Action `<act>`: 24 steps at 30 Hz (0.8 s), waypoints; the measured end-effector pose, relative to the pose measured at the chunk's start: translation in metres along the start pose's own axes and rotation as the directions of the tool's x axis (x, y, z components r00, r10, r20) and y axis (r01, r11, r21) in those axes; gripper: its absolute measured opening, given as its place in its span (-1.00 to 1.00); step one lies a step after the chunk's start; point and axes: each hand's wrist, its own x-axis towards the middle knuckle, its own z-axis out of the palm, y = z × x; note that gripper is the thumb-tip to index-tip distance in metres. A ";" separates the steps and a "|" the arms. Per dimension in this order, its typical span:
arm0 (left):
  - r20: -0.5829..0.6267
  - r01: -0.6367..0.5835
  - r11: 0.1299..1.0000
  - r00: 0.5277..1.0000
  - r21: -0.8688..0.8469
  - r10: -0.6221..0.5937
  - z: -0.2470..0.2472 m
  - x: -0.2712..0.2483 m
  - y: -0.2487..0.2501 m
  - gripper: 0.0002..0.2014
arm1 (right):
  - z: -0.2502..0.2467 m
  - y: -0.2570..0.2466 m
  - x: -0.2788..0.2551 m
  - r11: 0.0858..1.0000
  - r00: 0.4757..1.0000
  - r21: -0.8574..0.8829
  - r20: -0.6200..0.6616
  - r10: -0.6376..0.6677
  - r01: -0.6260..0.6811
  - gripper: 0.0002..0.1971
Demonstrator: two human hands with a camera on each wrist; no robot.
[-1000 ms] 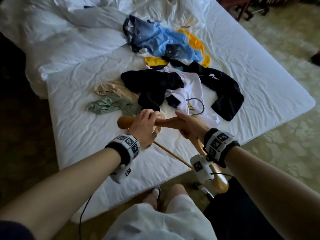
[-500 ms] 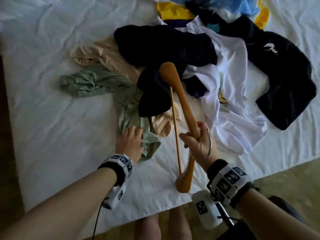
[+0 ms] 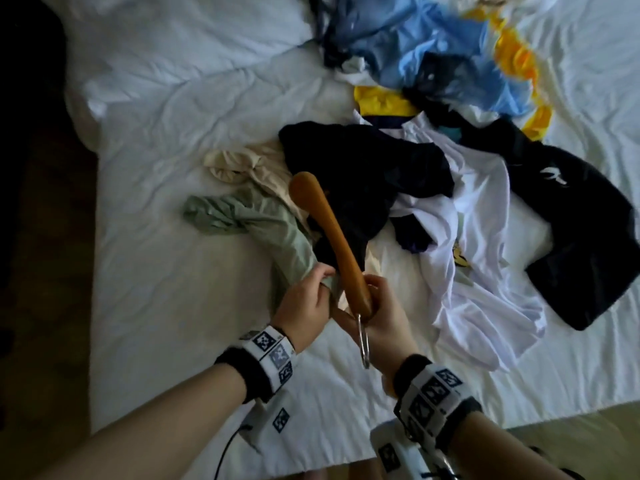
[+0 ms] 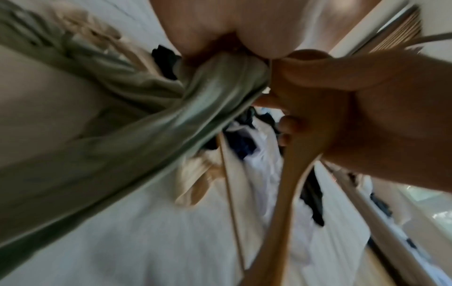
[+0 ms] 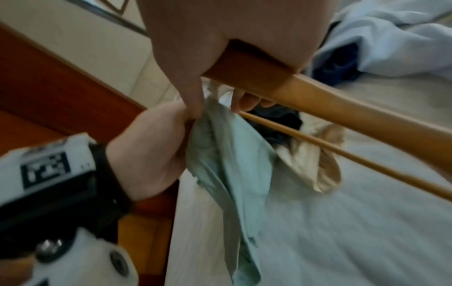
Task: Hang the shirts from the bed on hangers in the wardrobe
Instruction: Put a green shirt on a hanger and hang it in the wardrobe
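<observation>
My right hand (image 3: 375,303) grips a wooden hanger (image 3: 329,233) at its middle, near the metal hook (image 3: 363,344), with one arm pointing away over the clothes. My left hand (image 3: 308,299) pinches a bunched edge of the pale green shirt (image 3: 263,223) and lifts it beside the hanger. In the left wrist view the green shirt (image 4: 146,120) bunches in the fingers, next to the hanger (image 4: 291,174). The right wrist view shows the hanger (image 5: 330,100), its thin crossbar (image 5: 342,152) and the green shirt (image 5: 229,164) hanging from the left hand (image 5: 151,151).
Several other garments lie piled on the white bed (image 3: 173,289): a beige one (image 3: 242,164), a black one (image 3: 363,168), a white shirt (image 3: 485,254), a black top (image 3: 581,244), blue (image 3: 433,53) and yellow (image 3: 381,102) ones. The bed's near edge and floor (image 3: 588,431) are at lower right.
The left hand has closed on the green shirt's edge and raised it off the bed toward the hanger. The right hand has turned the hanger, so its hook now points toward me.
</observation>
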 end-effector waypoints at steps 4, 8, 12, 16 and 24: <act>-0.114 -0.107 0.991 0.989 -0.074 0.099 -0.042 -0.002 0.051 -0.70 | -0.010 -0.058 -0.002 0.992 0.993 -0.032 -0.025 -0.119 0.118 -0.61; -0.183 -0.275 0.961 0.946 -0.008 0.269 -0.097 0.003 0.110 -0.69 | -0.036 -0.130 -0.009 0.959 0.955 -0.144 -0.139 -0.263 0.243 -0.66; -0.177 -0.312 0.950 0.935 0.000 0.307 -0.155 0.010 0.177 -0.79 | -0.073 -0.210 -0.022 0.901 0.891 -0.225 -0.188 -0.413 0.371 -0.62; -0.114 -0.336 0.941 0.934 0.037 0.338 -0.214 0.005 0.250 -0.77 | -0.112 -0.290 -0.042 0.843 0.836 -0.263 -0.176 -0.521 0.470 -0.60; 0.171 -0.312 0.664 0.947 0.679 0.271 -0.292 -0.016 0.341 -0.88 | -0.168 -0.396 -0.089 0.741 0.715 -0.373 -0.238 -0.658 0.558 -0.53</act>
